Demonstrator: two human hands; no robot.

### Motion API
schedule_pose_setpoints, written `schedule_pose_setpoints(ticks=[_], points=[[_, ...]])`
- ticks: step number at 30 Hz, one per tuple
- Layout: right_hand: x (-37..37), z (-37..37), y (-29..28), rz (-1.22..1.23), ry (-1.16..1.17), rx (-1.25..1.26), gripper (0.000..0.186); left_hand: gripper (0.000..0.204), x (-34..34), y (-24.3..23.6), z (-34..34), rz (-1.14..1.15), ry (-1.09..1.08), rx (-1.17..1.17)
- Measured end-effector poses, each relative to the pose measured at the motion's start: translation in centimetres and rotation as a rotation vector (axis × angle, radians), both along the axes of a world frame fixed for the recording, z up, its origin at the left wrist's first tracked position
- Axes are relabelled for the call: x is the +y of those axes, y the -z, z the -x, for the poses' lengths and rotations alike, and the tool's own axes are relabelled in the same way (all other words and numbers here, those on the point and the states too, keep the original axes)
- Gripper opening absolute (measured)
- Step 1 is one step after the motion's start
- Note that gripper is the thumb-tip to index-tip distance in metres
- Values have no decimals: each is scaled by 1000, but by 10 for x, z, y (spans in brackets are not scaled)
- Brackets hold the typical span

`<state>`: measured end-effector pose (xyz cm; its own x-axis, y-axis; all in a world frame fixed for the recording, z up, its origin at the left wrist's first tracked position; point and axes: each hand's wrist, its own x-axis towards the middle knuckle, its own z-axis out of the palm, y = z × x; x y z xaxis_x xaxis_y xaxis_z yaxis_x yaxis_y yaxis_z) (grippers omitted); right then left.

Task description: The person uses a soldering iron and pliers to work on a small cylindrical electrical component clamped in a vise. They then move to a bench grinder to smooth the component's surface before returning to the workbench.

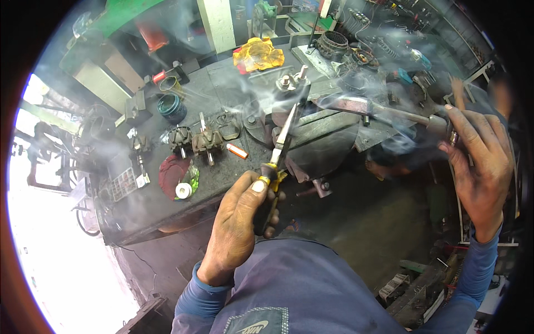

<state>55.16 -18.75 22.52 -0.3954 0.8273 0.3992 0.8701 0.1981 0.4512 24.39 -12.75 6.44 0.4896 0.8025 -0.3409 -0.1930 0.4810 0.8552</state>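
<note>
My left hand (236,222) is closed around the yellow and black handles of long-nose pliers (285,133), whose silver jaws point up and away over the bench. Just beyond the tips, a part with two copper-coloured bolts (285,82) stands at the vise (320,131). Off to the right, my right hand (484,161) is raised, its fingers pinching the handle end of a hammer-shaped soldering iron (397,111). The iron's wedge-like head points left toward the part. Smoke drifts around both tools and blurs the point where they meet the work.
Two alternator rotors (207,140), an orange and white lighter (237,151), a white reel (183,191) and a blue tin (172,108) stand left on the bench. A yellow cloth (258,54) and a ring-shaped stator (332,44) lie behind. Another person's hand (457,89) shows far right.
</note>
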Motion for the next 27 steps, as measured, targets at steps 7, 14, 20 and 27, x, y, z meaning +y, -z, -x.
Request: schedule_pose_setpoints(ticks=[7,14,20,27], points=[[13,13,-18,117,23,3,46,29,1,8,-1,72,64,-54],[21,19,-25,159,71,3,44,29,4,17,1,-20,90,-56],[26,20,-32,199,77,-55,45,32,4,20,2,-23,102,-73],[34,19,-40,187,-3,-196,46,33,6,21,3,-28,123,-31]])
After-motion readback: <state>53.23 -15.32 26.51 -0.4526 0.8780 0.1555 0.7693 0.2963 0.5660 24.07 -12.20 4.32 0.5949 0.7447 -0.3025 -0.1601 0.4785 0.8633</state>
